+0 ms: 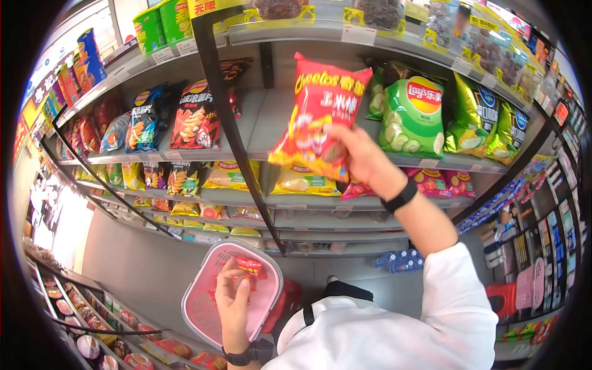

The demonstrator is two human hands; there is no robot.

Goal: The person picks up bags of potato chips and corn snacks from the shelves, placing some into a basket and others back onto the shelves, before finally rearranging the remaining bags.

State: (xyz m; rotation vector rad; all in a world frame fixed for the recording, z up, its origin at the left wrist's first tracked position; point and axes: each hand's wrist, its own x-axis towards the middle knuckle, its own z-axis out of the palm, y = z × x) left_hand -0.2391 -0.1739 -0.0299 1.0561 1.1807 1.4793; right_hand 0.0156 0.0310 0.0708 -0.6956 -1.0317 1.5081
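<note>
Two hands full: right hand point(362, 159) grips glossy Cheetos bag point(320, 105); left hand point(231, 302) holds red packet point(250, 266) over pink plastic basket point(197, 314)

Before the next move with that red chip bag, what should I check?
1. Right hand grip on the red chip bag: ok, fingers closed on its lower part, bag held in front of the shelf.
2. Left hand on the pink basket: cannot tell, the hand lies over it and the grip is hidden.
3. Room in the basket: ok, only a small red packet shows inside, at the fingertips.
4. Green chip bag next to it: ok, upright on the shelf.
5. Red bag's seal: cannot tell.
</note>
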